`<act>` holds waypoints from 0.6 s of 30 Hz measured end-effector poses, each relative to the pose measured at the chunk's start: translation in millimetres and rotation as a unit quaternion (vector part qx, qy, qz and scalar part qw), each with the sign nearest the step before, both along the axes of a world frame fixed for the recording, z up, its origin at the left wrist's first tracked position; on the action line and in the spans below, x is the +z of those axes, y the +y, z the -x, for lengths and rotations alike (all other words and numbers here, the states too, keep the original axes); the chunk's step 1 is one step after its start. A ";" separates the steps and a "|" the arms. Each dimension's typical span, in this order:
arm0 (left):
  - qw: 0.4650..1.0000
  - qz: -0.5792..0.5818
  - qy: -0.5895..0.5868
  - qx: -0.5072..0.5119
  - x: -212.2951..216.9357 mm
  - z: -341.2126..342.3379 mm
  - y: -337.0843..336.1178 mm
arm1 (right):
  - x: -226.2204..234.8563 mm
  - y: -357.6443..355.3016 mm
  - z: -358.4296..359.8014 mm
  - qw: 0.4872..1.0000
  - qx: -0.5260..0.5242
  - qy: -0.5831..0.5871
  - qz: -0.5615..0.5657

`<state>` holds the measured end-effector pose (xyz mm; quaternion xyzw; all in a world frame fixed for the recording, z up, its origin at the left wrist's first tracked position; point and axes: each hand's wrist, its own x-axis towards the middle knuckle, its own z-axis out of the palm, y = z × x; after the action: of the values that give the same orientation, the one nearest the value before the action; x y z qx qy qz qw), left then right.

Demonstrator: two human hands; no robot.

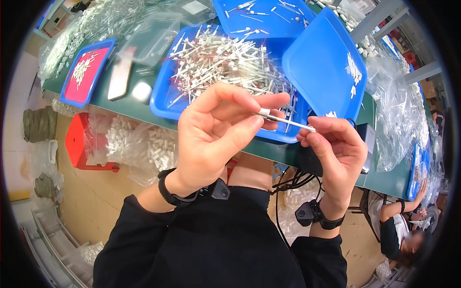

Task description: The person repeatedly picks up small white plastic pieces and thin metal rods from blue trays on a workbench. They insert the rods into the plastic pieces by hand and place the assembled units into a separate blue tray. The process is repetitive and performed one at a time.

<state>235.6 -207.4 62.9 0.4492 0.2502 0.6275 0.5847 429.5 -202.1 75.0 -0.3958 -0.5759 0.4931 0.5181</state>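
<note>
As the two hands come together at its ends, a slim rod (294, 123) hangs in mid-air over the near edge of the blue tray, grey toward one end and white toward the other, with a short white collar (264, 112) near the left fingertips. It slopes gently down to the right. And look at the grip: the left hand (211, 129) has thumb and forefinger closed on the collar end, the other fingers loosely curled and spread; the right hand (338, 144) pinches the far tip between thumb and forefinger, the rest tucked in. Whether the rod is one piece or two fitted together, I can't tell.

Good handling here, I'd say, means a light pinch at both ends, the pull or push kept along the rod's own line, no sideways bend; something this thin could well flex or slip. Staying above the blue tray (161, 103) is sensible too, since a dropped piece would probably land among the heap of white sticks (216, 67) inside.

Out to the right, a blue lid-like tray (314, 62) leans over that one, a few sticks on it. Leftward on the green counter (122, 109) lie a phone (121, 74), a small white case (141, 91) and a pink-lined tray (98, 58). Far right, a co-worker (396, 230) sits at the counter.
</note>
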 end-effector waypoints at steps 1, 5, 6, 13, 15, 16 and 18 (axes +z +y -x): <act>1.000 0.001 0.006 0.002 -0.1 0.4 -0.2 | -1.2 -0.2 -2.2 1.000 0.000 -0.007 -0.005; 1.000 -0.005 0.019 -0.004 -0.8 0.4 -0.6 | 1.0 -0.9 -4.9 1.000 0.021 -0.015 -0.011; 1.000 -0.011 0.028 -0.004 -1.5 0.8 -1.7 | 0.7 -0.3 -4.6 0.999 0.026 -0.020 -0.017; 0.982 -0.099 0.157 -0.016 -15.9 -4.6 1.8 | -1.3 -1.1 8.7 0.971 -0.048 -0.208 -0.111; 0.974 -0.081 0.210 0.017 -22.6 -4.6 4.7 | -6.0 4.1 9.4 0.921 -0.075 -0.315 -0.216; 0.969 -0.062 0.239 0.027 -23.2 -2.8 5.8 | -8.3 7.6 9.5 0.910 -0.076 -0.329 -0.242; 0.957 -0.039 0.280 0.060 -25.7 -1.4 7.8 | -10.2 8.8 10.6 0.899 -0.076 -0.342 -0.262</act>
<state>237.0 -199.6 37.2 0.6138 0.4059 0.5198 0.4339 418.8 -193.2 64.8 -0.4326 -0.7942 0.1184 0.4100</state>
